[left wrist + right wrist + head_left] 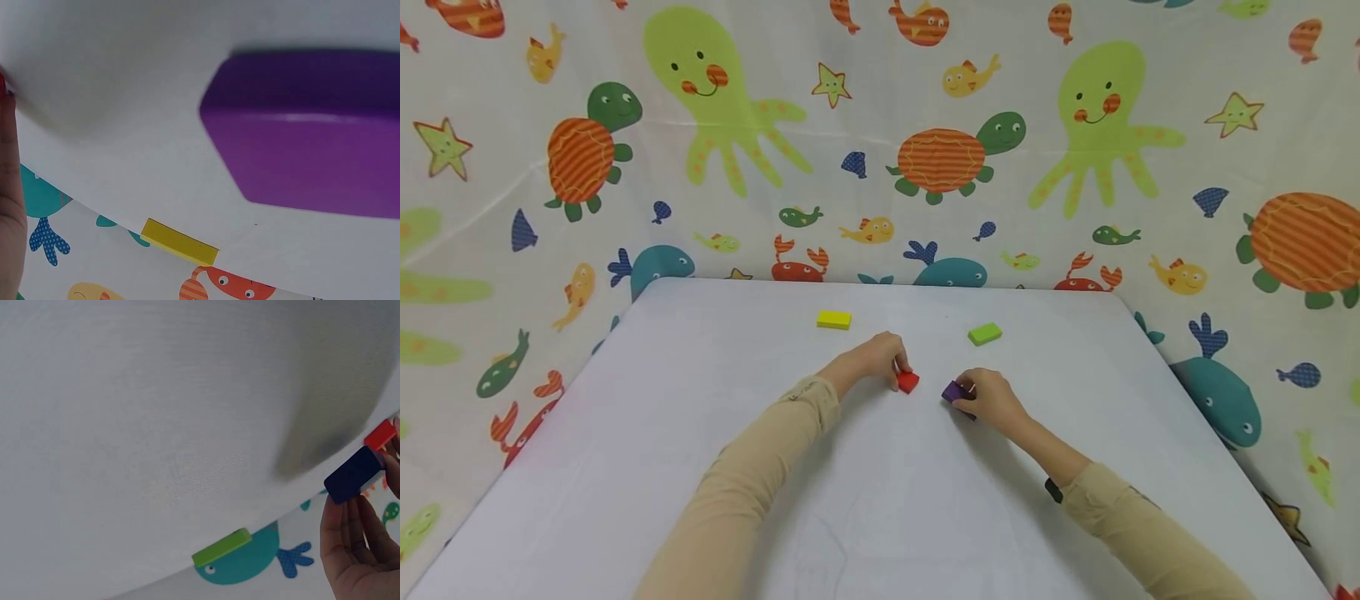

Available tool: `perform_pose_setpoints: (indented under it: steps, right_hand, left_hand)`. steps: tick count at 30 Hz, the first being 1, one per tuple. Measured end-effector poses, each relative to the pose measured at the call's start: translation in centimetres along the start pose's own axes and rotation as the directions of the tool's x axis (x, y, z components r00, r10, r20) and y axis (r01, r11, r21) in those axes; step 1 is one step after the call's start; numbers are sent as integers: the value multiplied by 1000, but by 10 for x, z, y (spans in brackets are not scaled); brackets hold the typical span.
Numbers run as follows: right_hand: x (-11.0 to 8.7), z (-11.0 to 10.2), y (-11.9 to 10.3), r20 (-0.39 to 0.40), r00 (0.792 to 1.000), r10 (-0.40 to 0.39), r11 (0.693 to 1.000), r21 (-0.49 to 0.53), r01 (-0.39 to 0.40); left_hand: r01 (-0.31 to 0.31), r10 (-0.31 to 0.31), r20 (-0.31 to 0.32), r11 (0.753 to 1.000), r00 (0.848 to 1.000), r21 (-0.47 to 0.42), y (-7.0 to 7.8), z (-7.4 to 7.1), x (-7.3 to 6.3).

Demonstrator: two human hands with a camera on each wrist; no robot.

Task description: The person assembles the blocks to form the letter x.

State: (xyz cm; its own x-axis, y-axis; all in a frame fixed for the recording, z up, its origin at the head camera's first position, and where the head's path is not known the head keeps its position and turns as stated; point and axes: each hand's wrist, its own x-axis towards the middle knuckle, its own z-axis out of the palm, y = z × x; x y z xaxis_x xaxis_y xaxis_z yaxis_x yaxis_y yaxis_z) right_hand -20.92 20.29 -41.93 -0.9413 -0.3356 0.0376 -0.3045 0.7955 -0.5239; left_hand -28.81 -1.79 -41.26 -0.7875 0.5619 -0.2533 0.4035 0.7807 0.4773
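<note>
My left hand (880,357) reaches to the middle of the white table and pinches a small red block (908,382) at its fingertips. To its right, my right hand (992,400) holds a dark purple block (953,392) between thumb and fingers, tilted. A gap separates the two blocks in the head view. In the right wrist view the purple block (353,475) looks almost navy, with the red block (380,434) just behind it. A large purple block (306,137) fills the right side of the left wrist view; whether it is the held one I cannot tell.
A yellow block (833,320) lies near the table's far edge, left of the hands. Farther right lies a light green block (985,334). The white table (625,467) meets a curtain (880,108) printed with sea animals at the back and sides.
</note>
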Motion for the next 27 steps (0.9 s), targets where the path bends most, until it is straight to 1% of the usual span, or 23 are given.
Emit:
perform_pose_setpoints:
  steps: [4,9,17,27]
  right_hand:
    - [3,1,-6,20,1000,-2,1000,-12,2]
    - [8,3,-12,36,999,-7,1000,-6,7]
    - [15,13,-18,57,998,-23,1000,-4,23]
    - [24,22,-32,58,998,-32,999,-17,33]
  left_hand:
    - [-3,3,7,1000,1000,-15,0,1,-1]
    - [-10,10,-1,1000,1000,-27,1,2,-1]
    - [-9,9,3,1000,1000,4,3,2,0]
    - [-7,8,-18,1000,1000,17,4,2,0]
